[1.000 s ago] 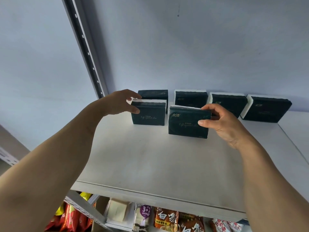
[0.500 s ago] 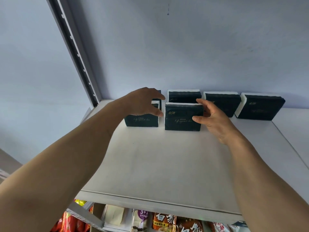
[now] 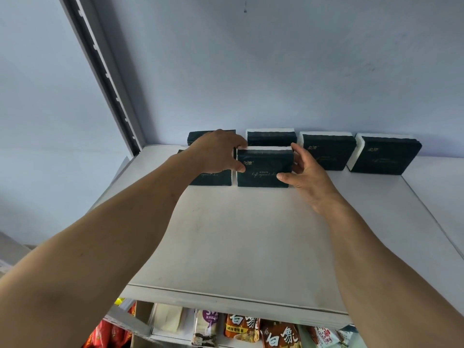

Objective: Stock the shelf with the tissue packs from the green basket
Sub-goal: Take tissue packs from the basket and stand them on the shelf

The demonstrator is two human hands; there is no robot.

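Tissue packs in dark wrappers stand on the white shelf (image 3: 246,247), and the one being handled, the front middle pack (image 3: 265,169), sits upright in a second row ahead of the packs along the wall. The left hand (image 3: 218,153) reaches over from the left, its thumb pressed on the pack's front face near the upper left corner and its fingers curled over the top left edge, so this grip is grasping the pack. The right hand (image 3: 305,172) grasps the opposite end, thumb on the front face low at the right and fingers wrapped round the right side. Just left of it, touching or nearly so, stands the front left pack (image 3: 213,178), largely covered by the left wrist. Behind these, against the pale blue wall (image 3: 276,71), runs the back row: the back left pack (image 3: 198,136) partly hidden by the left hand, the back middle pack (image 3: 271,138) directly behind the held one, then the third back pack (image 3: 329,151) and the far right pack (image 3: 385,155), each showing a white edge of tissue. A grey slotted upright (image 3: 105,79) rises at the shelf's left rear corner. Below the shelf's front lip, snack packets (image 3: 241,327) with red, orange and white wrappers fill the lower tier.
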